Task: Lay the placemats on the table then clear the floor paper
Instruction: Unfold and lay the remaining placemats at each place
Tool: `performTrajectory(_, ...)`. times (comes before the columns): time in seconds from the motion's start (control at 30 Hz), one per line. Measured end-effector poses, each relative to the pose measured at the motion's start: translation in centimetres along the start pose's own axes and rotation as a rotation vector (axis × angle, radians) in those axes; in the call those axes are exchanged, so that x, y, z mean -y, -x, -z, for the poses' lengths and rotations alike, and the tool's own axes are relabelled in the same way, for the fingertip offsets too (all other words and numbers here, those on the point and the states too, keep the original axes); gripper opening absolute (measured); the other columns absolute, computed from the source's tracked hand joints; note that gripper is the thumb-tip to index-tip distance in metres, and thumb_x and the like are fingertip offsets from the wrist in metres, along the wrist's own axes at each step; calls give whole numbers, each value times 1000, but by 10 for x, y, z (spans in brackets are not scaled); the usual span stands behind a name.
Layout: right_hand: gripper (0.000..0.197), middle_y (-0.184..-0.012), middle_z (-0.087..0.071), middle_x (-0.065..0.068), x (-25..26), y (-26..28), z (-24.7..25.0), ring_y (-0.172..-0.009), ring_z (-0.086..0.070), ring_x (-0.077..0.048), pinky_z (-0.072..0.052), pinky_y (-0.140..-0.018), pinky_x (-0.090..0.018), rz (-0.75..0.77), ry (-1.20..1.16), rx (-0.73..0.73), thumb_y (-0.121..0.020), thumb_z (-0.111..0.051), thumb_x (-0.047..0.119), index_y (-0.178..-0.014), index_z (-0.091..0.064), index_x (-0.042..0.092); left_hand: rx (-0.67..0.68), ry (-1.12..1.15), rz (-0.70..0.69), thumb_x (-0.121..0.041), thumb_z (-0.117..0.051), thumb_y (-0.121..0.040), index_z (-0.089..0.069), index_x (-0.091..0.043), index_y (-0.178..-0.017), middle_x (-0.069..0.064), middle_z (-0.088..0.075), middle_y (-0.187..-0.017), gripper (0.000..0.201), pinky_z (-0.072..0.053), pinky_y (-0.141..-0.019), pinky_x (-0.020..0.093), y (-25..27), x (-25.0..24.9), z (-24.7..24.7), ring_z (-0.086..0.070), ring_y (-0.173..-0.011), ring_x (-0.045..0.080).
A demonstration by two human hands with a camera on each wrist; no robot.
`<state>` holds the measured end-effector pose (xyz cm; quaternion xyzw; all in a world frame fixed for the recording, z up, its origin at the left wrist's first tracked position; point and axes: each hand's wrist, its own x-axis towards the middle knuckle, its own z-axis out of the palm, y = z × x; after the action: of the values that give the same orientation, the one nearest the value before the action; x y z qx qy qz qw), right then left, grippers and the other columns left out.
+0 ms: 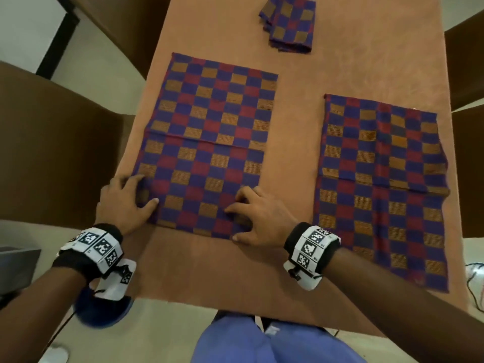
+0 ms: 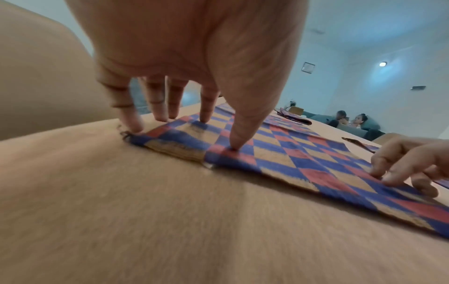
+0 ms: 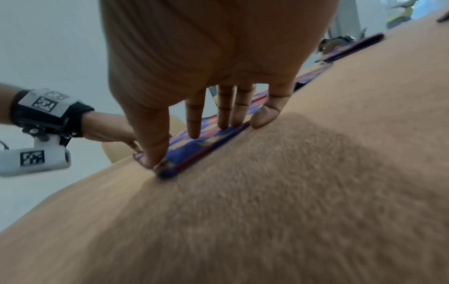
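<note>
A checkered blue, red and orange placemat (image 1: 209, 142) lies flat on the left half of the tan table (image 1: 296, 158). My left hand (image 1: 125, 203) presses its near left corner (image 2: 170, 142) with straight fingertips. At the mat's near right corner (image 3: 194, 151) my right hand (image 1: 256, 216) presses down the same way, little finger on the bare table. A second placemat (image 1: 379, 189) lies spread on the right half. A folded stack of placemats (image 1: 289, 24) sits at the far end. No floor paper shows in any view.
Brown chairs stand at the left (image 1: 52, 158) and right (image 1: 468, 166) of the table. A blue slipper (image 1: 104, 313) is on the pale floor below my left wrist. Cables (image 1: 476, 281) lie at the right edge. Two seated people (image 2: 347, 120) are far off.
</note>
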<state>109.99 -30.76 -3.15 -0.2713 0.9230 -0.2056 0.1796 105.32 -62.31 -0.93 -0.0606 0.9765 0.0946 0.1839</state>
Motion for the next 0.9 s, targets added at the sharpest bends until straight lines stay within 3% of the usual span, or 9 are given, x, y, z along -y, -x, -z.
performTrajectory(0.13, 63, -140, -44, -3, 8, 12, -8, -120, -45, -26, -46, -85, -42, 38, 135, 53, -74, -61, 58, -131, -53, 32, -47, 101, 32, -23, -70, -82, -47, -13, -133, 27, -46, -126, 57, -44, -94, 54, 16, 12, -7, -48, -109, 47)
performTrajectory(0.3, 39, -109, -57, -4, 16, 16, -18, -90, -53, -26, -54, -61, -42, 6, 154, -41, -86, -42, 37, -113, -63, 18, -90, 435, 208, -19, -71, -82, -43, -12, -127, 18, -58, -123, 53, -49, -93, 48, 13, 11, -7, -57, -111, 37)
performTrajectory(0.4, 24, -98, -59, -3, 22, 15, -17, -82, -55, -26, -52, -54, -37, 9, 142, -76, -89, -51, 27, -104, -66, 16, -53, 447, 313, -18, -65, -87, -48, -10, -122, 16, -63, -116, 39, -43, -95, 44, 7, 12, 0, -58, -110, 37)
performTrajectory(0.47, 19, -99, -60, -3, 24, 15, -15, -84, -55, -25, -53, -56, -39, -2, 132, -83, -89, -57, 23, -103, -66, 15, -22, 375, 300, -19, -62, -89, -54, -14, -112, 14, -65, -111, 25, -43, -98, 44, 6, 13, 3, -58, -109, 37)
performTrajectory(0.6, 27, -97, -64, 1, 24, 14, -9, -84, -58, -23, -53, -69, -42, -44, -10, -57, -84, -48, 27, -99, -69, 18, 54, 221, 282, -20, -60, -88, -55, -23, -91, 15, -64, -112, 7, -41, -101, 50, 10, 14, 11, -57, -108, 39)
performTrajectory(0.77, 25, -94, -68, 0, 27, 26, 3, -82, -59, -18, -52, -72, -35, -12, -115, -3, -78, -58, 19, -98, -72, 16, 34, 39, 244, -25, -58, -88, -54, -22, -93, 13, -63, -107, 7, -35, -98, 47, 30, 16, 6, -57, -107, 37)
performTrajectory(0.9, 31, -100, -62, -1, 29, 36, 0, -87, -56, -16, -50, -74, -31, -19, -106, 88, -83, -62, 28, -111, -70, 17, -10, -65, 188, -42, -60, -84, -48, -14, -118, 17, -59, -114, 45, -40, -91, 54, 40, 13, 2, -56, -104, 40)
